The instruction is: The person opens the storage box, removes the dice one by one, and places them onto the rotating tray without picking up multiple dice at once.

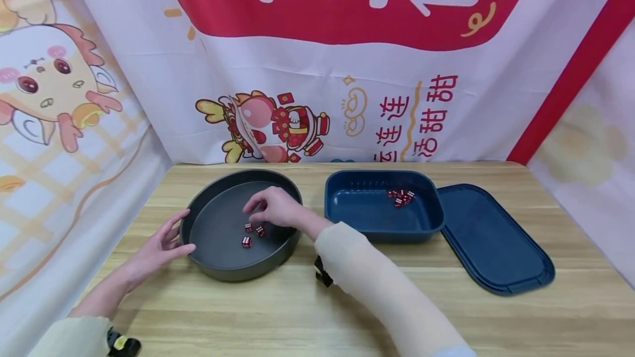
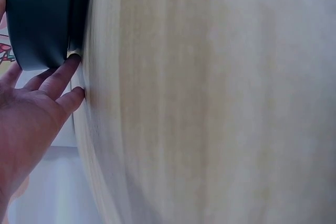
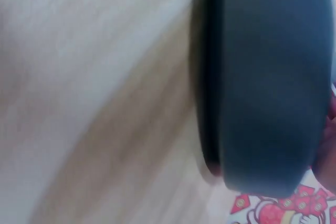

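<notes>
A round dark grey pan [image 1: 218,225] stands on the table's left side, with three red dice [image 1: 247,242] on its floor. My left hand [image 1: 159,247] rests against the pan's left wall, thumb and fingers spread. In the left wrist view the fingers [image 2: 60,80] of that hand reach the pan's lower edge. Over the pan's inside is my right hand [image 1: 278,206], its index finger and thumb apart just above the dice, with nothing visible between them. The right wrist view mostly has the pan's outer wall [image 3: 273,87] in front, hiding most of that hand.
Right of the pan stands a dark blue rectangular container [image 1: 367,214] with several red dice [image 1: 401,198] in its right part. A matching blue lid [image 1: 496,241] lies flat beside it. Printed cloth [image 1: 307,70] hangs behind the wooden table [image 1: 248,313].
</notes>
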Demonstrator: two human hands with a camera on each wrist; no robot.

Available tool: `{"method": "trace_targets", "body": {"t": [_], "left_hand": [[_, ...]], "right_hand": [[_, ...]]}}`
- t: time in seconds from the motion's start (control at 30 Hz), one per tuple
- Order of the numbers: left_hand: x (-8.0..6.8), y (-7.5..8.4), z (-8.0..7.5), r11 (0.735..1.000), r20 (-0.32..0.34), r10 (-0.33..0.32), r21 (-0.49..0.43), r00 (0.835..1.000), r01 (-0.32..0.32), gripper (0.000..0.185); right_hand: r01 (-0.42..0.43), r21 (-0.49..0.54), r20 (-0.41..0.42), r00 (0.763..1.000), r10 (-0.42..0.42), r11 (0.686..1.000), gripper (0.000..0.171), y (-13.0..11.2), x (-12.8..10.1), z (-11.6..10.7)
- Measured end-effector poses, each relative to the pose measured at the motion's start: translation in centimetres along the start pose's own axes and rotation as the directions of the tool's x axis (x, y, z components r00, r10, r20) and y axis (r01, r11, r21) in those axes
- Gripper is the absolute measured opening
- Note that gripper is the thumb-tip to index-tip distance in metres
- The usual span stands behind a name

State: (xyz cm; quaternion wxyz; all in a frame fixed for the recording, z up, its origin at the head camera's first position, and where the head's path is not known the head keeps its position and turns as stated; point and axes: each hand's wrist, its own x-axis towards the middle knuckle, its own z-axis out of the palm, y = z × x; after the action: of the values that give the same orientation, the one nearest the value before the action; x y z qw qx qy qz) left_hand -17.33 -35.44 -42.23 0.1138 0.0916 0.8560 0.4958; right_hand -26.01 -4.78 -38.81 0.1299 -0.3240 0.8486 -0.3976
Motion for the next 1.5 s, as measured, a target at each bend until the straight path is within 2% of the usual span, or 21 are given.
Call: {"method": "trace_targets", "body": {"t": [0.13,0.33,0.67,0.87,1.23,1.5], "left_hand": [[-0.1,-0.1,-0.2,1.0,0.0,-0.002,-0.001,1.0,0.002,0.087],[-0.3,-0.3,-0.2,1.0,-0.009,-0.002,-0.006,1.0,0.002,0.088],[-0.4,-0.4,-0.2,1.0,-0.016,0.015,-0.01,1.0,-0.015,0.088],[-0.3,-0.2,-0.2,1.0,-0.011,0.004,-0.011,1.0,-0.004,0.089],[-0.2,0.0,-0.1,1.0,-0.003,0.002,-0.012,1.0,-0.002,0.088],[0.0,0.0,0.0,1.0,0.0,0.007,-0.015,1.0,-0.007,0.088]], "right_hand": [[0.025,0.01,-0.023,0.999,-0.025,1.0,0.02,-0.6,-0.7,-1.4],[0.031,0.034,0.002,1.0,-0.031,0.999,0.019,-1.1,-2.3,-3.2],[0.09,-0.038,0.02,0.996,-0.089,0.995,0.018,0.0,-6.2,-7.0],[0.081,-0.079,-0.011,0.997,-0.082,0.994,0.014,1.9,-8.6,-9.2],[0.008,-0.097,-0.095,0.995,-0.018,0.995,0.019,6.3,-14.3,-12.7],[-0.067,-0.192,-0.162,0.986,0.036,0.979,0.026,9.4,-18.0,-15.3]]}}
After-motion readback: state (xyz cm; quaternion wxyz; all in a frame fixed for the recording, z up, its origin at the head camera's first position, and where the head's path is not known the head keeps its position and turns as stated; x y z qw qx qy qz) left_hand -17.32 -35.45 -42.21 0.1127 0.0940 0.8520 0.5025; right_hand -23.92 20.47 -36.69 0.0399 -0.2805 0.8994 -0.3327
